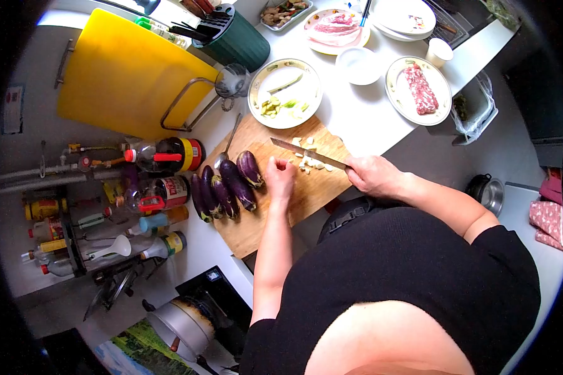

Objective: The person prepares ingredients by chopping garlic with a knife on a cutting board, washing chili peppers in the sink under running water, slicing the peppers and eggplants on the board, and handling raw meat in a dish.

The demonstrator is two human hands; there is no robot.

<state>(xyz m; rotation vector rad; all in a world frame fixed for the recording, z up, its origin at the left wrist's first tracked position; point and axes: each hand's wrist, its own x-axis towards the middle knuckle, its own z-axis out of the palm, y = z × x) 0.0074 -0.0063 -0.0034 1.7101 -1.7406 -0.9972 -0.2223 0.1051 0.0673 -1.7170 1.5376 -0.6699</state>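
My right hand (374,177) grips the handle of a kitchen knife (313,155), its blade stretched leftward over the wooden cutting board (244,231). Pale chopped pieces, which look like garlic (318,164), lie on the board on both sides of the blade. Beside them, my left hand (280,179) is closed with curled fingers; whatever it may hold is hidden. Several purple eggplants (236,184) lie in a group to the left of that hand. A metal spoon (230,144) rests at the board's upper left edge.
A plate with green and pale cut pieces (261,84) stands behind the board. Plates of minced meat (421,89) and sliced meat (335,30), a white bowl (359,65) and a paper cup (439,52) are farther back. Sauce bottles (169,155) stand left; a pot (182,326) is lower left.
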